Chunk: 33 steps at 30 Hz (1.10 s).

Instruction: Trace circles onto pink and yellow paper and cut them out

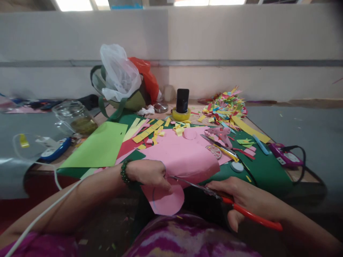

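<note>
My left hand (150, 173), with a green bead bracelet on its wrist, pinches a pink paper sheet (184, 157) near the table's front edge. Below the hand hangs a rounded flap of this paper with a curved pencil or pen line on it. In my right hand (241, 198) are scissors (254, 216) with red-orange handles. Their blades point left, and the tip meets the paper right beside my left fingers. A pink paper disc (190, 134) lies behind the sheet.
Behind the sheet lie a pink glue gun (221, 135), a utility knife (219, 146) and paper strips. A phone (182, 101) stands in a yellow tape roll (181, 114). Leftward are green paper (96, 144), a glass jug (77, 117) and bags (120, 76). A white cable (40, 221) crosses my left arm.
</note>
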### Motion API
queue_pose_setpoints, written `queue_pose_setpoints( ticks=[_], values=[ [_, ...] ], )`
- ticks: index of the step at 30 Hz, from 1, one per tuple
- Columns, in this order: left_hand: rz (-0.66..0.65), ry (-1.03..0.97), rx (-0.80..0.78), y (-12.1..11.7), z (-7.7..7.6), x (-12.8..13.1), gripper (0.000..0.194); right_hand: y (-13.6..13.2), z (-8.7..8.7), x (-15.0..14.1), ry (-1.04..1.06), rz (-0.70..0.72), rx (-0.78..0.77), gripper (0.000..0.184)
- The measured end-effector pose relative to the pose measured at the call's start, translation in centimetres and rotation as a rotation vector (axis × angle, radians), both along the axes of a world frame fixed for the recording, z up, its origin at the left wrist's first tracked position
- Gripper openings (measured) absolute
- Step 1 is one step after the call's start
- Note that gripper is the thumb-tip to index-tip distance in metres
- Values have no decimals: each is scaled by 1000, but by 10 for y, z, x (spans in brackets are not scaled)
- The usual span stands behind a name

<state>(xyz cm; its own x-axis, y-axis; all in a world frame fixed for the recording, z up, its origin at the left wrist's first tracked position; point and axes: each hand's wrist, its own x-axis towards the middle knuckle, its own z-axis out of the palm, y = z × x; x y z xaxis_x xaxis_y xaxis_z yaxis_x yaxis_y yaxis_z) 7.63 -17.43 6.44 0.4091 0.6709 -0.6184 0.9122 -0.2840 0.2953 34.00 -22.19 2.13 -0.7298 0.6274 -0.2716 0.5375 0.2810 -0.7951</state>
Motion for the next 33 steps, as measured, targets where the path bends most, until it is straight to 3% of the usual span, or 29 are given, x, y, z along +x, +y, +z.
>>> queue_pose_setpoints(
  ticks=[7,20,33],
  values=[
    [-19,72,-96,2,7,4,41,1,-1,0,-42,12,26,67],
    [-22,-2,-120,6,1,3,39,2,-4,-1,-82,10,40,72],
    [-120,47,-155,12,0,4,43,2,-4,-1,-88,19,27,68]
  ],
)
